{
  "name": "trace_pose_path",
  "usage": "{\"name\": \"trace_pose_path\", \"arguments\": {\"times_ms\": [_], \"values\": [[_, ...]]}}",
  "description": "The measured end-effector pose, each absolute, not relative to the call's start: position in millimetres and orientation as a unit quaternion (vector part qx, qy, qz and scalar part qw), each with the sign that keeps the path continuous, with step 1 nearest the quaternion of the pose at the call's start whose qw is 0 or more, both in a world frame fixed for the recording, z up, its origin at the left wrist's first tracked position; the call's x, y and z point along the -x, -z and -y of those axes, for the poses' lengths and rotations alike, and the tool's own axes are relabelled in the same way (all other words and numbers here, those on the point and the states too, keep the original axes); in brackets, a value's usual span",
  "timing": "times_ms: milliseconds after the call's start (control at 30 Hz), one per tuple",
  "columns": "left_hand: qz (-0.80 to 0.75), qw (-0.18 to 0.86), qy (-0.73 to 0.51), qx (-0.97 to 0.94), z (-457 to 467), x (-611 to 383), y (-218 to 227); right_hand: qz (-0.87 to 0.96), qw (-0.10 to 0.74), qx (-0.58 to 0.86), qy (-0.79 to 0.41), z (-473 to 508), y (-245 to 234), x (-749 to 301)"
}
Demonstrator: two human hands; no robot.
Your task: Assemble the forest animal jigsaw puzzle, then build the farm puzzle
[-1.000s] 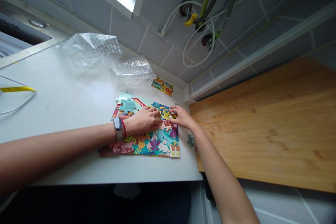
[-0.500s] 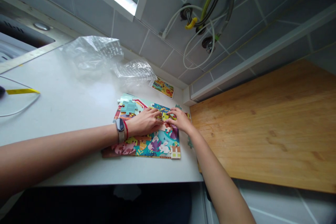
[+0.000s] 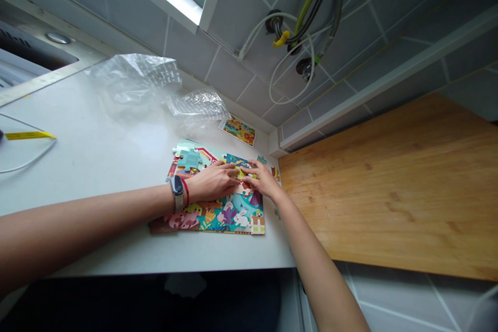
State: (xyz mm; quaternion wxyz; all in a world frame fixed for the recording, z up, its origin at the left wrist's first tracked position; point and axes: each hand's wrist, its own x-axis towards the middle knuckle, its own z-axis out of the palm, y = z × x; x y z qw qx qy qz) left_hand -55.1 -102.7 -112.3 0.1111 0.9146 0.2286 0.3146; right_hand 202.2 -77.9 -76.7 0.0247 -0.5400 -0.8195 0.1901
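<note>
A colourful jigsaw puzzle (image 3: 233, 218) with rabbits and plants lies on the white counter. My left hand (image 3: 216, 181), with a watch and a red band at the wrist, rests palm down across its middle, fingers stretched out. From the right side my right hand (image 3: 264, 179) reaches in, thumb and fingers apart, fingertips touching a yellow puzzle piece (image 3: 239, 172) close to the left fingertips. Part of that piece is hidden under the fingers. A loose pale teal piece (image 3: 189, 160) lies on the upper left of the puzzle.
Crumpled clear plastic (image 3: 143, 80) and a small picture card (image 3: 239, 130) lie behind the puzzle. A wooden board (image 3: 389, 187) borders it on the right. Further teal pieces lie by the right edge. A white cord (image 3: 35, 162) is at far left.
The right fingers have shifted slightly, now reaching over the yellow piece rather than around its edges. My left hand stays in place. The view has moved a little.
</note>
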Motion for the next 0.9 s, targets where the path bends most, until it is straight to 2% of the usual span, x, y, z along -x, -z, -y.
{"name": "trace_pose_path", "arguments": {"times_ms": [500,567,733,900], "values": [[-0.247,0.098,-0.275,-0.924,104,55,112,0.819,0.053,0.535,-0.199,81,81,-205],[-0.247,0.09,-0.268,-0.927,105,55,111,0.808,0.104,0.541,-0.21,86,80,-209],[-0.243,0.095,-0.271,-0.926,105,56,111,0.703,0.328,0.609,-0.165,103,82,-231],[-0.251,0.094,-0.264,-0.927,105,56,110,0.666,0.373,0.632,-0.133,124,97,-240]]}}
